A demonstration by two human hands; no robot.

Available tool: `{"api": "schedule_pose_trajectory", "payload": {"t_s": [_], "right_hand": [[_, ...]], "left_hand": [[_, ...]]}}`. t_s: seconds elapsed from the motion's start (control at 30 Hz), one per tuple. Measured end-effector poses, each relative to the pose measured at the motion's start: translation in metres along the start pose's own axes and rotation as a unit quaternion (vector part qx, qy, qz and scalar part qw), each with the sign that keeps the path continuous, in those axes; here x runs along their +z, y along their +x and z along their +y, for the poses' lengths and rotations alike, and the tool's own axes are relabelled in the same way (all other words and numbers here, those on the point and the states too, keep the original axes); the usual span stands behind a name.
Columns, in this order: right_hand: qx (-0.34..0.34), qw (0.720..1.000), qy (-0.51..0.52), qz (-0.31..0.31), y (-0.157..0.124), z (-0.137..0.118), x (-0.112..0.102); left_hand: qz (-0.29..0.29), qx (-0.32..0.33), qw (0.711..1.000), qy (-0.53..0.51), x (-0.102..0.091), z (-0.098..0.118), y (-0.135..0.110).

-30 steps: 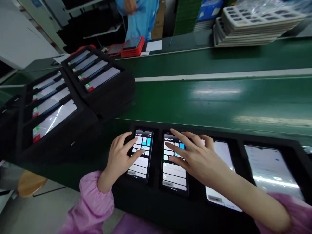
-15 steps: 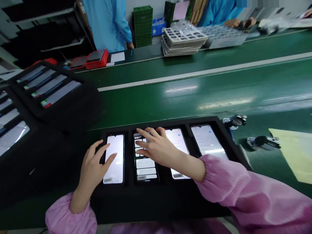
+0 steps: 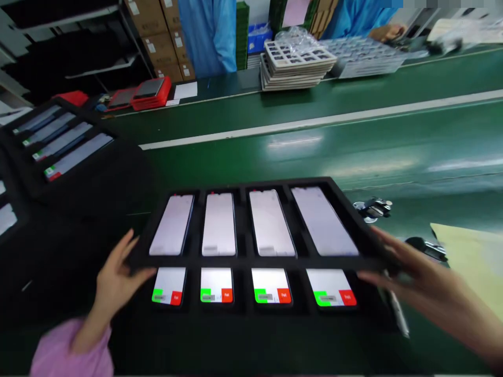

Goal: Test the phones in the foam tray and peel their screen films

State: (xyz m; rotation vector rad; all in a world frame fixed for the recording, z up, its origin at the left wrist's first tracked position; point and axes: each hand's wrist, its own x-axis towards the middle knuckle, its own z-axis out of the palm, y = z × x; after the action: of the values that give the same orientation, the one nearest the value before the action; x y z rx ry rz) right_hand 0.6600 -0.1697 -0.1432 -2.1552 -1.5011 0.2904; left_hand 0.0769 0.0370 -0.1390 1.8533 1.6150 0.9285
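A black foam tray [image 3: 243, 263] is held up at both ends, tilted a little, with several lit phones [image 3: 219, 225] lying in its slots. My left hand [image 3: 113, 280] grips its left front corner, thumb along the front edge. At the opposite corner, my right hand [image 3: 420, 269] is closed around the tray's right end, slightly blurred. Below it lies a second black tray [image 3: 242, 293], whose phones [image 3: 271, 283] show green and red blocks at the bottom of white screens. The upper tray covers the top parts of those phones.
More black trays of phones [image 3: 74, 149] stand at the left. Metal clamp-like pieces [image 3: 373, 208] and a yellow sheet [image 3: 471, 256] lie at the right. A pen-like rod [image 3: 398, 314] lies beside the lower tray. Across the green bench are stacked white trays [image 3: 294, 65] and people in blue.
Both hands have left the phone screens and now grip a phone tray by its ends, raised over another. The phones seen beneath show green and red blocks.
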Motion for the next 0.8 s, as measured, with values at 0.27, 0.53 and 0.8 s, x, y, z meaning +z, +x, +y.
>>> {"api": "schedule_pose_trajectory", "payload": {"t_s": [0.27,0.53,0.8], "right_hand": [[-0.177,0.983,0.021,0.046,0.129,-0.049,0.027],[-0.259,0.958,-0.112,-0.051,0.078,-0.077,0.036],[-0.225,0.970,-0.087,-0.043,0.079,-0.079,0.044]], "left_hand": [[-0.066,0.126,0.985,0.101,0.065,0.107,0.129],[-0.301,0.303,0.876,0.225,0.150,0.183,0.040],[-0.287,0.295,0.880,0.236,0.164,0.187,0.043]]}}
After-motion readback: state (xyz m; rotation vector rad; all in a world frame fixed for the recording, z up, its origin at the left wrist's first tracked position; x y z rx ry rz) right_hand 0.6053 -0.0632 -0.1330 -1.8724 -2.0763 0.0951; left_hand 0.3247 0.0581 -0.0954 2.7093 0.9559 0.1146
